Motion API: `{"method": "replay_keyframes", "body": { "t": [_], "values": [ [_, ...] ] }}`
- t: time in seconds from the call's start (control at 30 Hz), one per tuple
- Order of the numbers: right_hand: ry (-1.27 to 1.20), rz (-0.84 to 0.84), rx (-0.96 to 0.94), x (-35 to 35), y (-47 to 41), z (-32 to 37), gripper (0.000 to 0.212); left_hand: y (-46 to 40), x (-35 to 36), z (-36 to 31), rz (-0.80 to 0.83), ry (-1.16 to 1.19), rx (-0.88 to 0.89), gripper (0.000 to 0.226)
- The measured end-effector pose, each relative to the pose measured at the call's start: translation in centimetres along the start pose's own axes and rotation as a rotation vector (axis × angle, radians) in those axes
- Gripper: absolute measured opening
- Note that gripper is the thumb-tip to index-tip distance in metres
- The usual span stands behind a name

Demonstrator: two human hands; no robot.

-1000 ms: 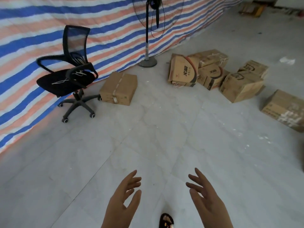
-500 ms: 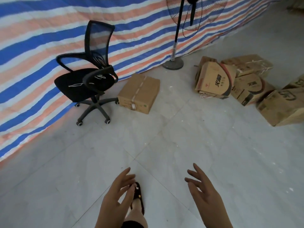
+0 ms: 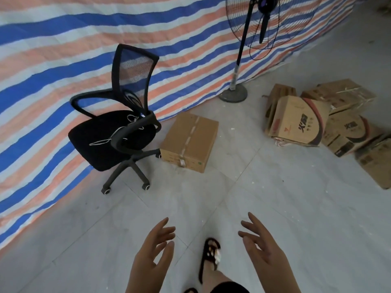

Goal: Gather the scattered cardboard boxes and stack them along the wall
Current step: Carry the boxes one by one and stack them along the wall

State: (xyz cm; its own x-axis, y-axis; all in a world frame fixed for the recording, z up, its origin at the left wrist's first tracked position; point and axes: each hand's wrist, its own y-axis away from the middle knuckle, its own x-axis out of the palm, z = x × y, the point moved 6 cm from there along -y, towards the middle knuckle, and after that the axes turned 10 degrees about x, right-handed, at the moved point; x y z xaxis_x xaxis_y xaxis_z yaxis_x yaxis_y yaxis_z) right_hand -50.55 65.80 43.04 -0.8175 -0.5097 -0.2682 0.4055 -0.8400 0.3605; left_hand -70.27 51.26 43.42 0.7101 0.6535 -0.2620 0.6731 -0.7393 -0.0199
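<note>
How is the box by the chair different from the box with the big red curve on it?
The plain box lies flat, alone, with tape along its top. The printed box stands tilted on its side, against other boxes, showing a red curve and dark lettering. Both are brown cardboard on the floor.

We see a tarp wall (image 3: 63,49) striped in blue, pale orange and white bands. In front of it stands an office chair (image 3: 118,134), black throughout, its backrest a see-through black mesh, with a thin white cord (image 3: 118,132) on the seat. The taped box (image 3: 190,142) beside it is plain brown cardboard with a paler strip of tape down its top. The printed boxes (image 3: 296,121) are tan with dark lettering and dark red curved bands. The floor (image 3: 275,197) is pale grey tile. The fan (image 3: 268,20) has a black cage and dark blue pole over a grey base. We wear a black sandal (image 3: 210,256).
</note>
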Motion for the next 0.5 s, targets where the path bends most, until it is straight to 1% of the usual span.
{"method": "replay_keyframes", "body": {
  "t": [0.03,0.13,0.23,0.37,0.43,0.5],
  "values": [
    [0.007,0.002,0.001,0.4,-1.9,0.5,0.059,-2.0,0.0,0.4,0.003,-0.013,-0.007,0.073],
    [0.006,0.020,-0.001,1.7,-8.0,2.7,0.050,-8.4,0.2,1.2,0.010,-0.027,-0.007,0.057],
    [-0.003,0.034,-0.004,2.4,-14.7,5.0,0.048,-14.6,0.2,2.0,-0.018,-0.033,-0.019,0.049],
    [-0.007,0.041,-0.013,2.7,-22.4,9.1,0.046,-22.4,0.0,1.5,-0.088,-0.028,-0.005,0.048],
    [-0.008,0.061,0.005,3.2,-25.6,10.0,0.046,-25.9,0.3,1.6,-0.082,-0.022,-0.017,0.048],
    [-0.009,0.056,0.031,3.8,-28.1,10.7,0.046,-28.9,0.5,1.7,-0.077,-0.010,-0.033,0.054]
  ]
}}
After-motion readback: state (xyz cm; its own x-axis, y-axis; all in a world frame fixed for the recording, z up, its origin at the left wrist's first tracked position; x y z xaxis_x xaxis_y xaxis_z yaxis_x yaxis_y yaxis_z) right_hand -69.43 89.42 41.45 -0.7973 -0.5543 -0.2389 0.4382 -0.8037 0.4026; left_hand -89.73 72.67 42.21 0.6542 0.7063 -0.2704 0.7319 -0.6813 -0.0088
